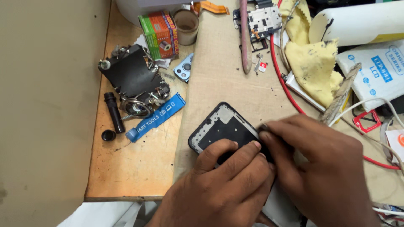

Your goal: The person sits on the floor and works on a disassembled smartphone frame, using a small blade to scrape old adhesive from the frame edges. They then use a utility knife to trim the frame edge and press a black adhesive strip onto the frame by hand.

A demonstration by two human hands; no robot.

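Both hands are on the phone frame [219, 130], which lies flat on the cloth-covered surface [219, 80], near its front edge. The left hand [219, 189] has its fingers [235, 149] laid flat and close together, pressing the frame down. The right hand [320, 164] has its fingers bunched at the frame's right edge, and I can't tell if they're pinching anything. A yellow rag [313, 63] and a red cable [286, 90] sit behind.
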